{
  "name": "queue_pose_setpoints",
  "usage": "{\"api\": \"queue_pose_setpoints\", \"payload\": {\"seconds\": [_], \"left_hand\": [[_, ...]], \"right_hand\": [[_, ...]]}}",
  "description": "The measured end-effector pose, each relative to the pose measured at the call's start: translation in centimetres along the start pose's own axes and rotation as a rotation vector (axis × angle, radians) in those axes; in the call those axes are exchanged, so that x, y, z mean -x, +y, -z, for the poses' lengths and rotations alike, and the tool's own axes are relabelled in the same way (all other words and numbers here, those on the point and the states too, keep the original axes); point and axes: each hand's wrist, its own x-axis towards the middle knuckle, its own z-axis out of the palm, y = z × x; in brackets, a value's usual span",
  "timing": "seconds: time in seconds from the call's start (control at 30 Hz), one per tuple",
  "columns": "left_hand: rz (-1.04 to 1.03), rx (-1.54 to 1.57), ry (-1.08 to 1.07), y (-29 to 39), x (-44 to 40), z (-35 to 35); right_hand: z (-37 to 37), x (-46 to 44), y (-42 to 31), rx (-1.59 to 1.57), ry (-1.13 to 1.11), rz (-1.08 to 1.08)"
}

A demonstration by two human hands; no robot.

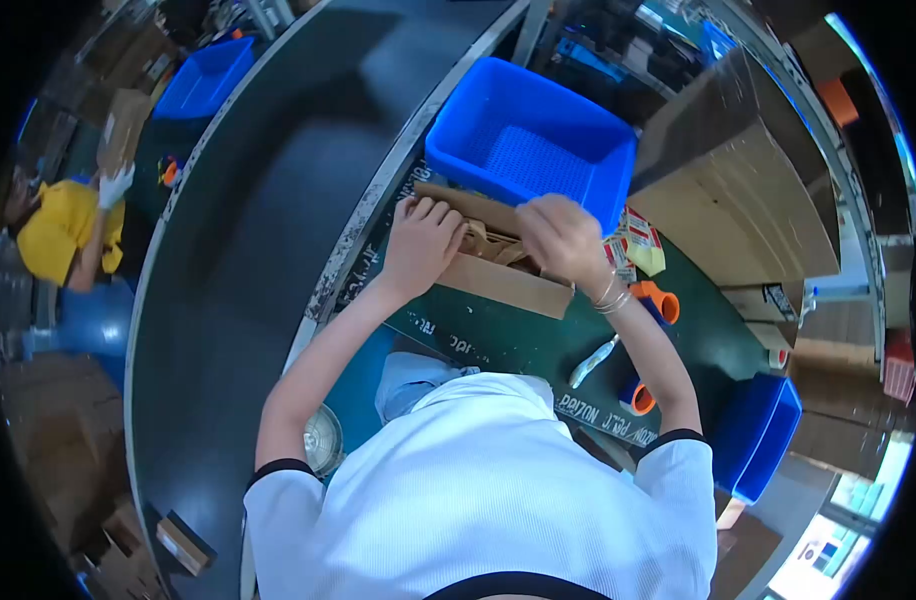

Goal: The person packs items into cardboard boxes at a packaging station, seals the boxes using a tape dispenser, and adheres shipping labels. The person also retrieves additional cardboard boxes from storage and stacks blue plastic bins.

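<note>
An open cardboard box [503, 285] lies on the green bench in front of me, with crumpled brown paper [493, 245] inside. Curled over the box's left end are the fingers of my left hand [425, 243]. My right hand [566, 238] is bent down over the right part of the box, fingers drawn together and slightly blurred; whatever they hold is hidden. Beyond the box, a blue perforated basket [458, 125] stands close to my right hand. Near my right forearm are an orange tape dispenser [658, 300] and a pale-handled tool [593, 362].
A curved dark conveyor belt [248, 260] runs at left, carrying a small carton [184, 543]. Across it, a person in a yellow shirt [60, 235] holds a carton. At right stand a large cardboard box [713, 180] and a blue bin [760, 440]. Another orange-and-blue dispenser [638, 395] lies nearer me.
</note>
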Motion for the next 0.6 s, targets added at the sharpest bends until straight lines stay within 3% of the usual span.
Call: {"api": "queue_pose_setpoints", "payload": {"seconds": [0.03,0.07,0.17,0.27,0.37,0.43,0.5,0.57,0.6], "left_hand": [[-0.01,-0.023,0.048,-0.1,0.1,-0.8],[0.008,0.027,0.038,-0.2,0.3,-1.4],[-0.084,-0.145,0.271,0.9,0.1,-1.2],[-0.25,-0.163,0.189,1.7,-0.2,-0.4],[-0.269,-0.019,-0.19,2.4,-0.2,-0.5],[-0.242,0.036,-0.249,3.3,-0.8,-0.9],[-0.231,0.012,-0.275,4.6,-1.4,-0.1],[-0.246,-0.02,-0.276,5.0,-1.3,-0.9],[-0.236,-0.025,-0.303,5.1,-1.1,-0.9]], "right_hand": [[0.9,0.1,0.5,0.095,0.157,-0.087],[1.8,0.5,0.2,0.175,0.086,-0.349],[3.3,3.5,-2.2,0.217,-0.019,-0.594],[3.4,6.3,-7.2,0.049,-0.084,-0.737],[3.4,9.5,-9.3,-0.026,-0.176,-0.785],[2.4,14.0,-9.3,-0.088,0.03,-1.038],[0.3,22.1,-9.1,0.108,0.197,-1.415],[-0.9,31.8,-10.0,0.701,0.113,-1.56],[-1.1,35.6,-11.1,0.79,0.067,-1.744]]}}
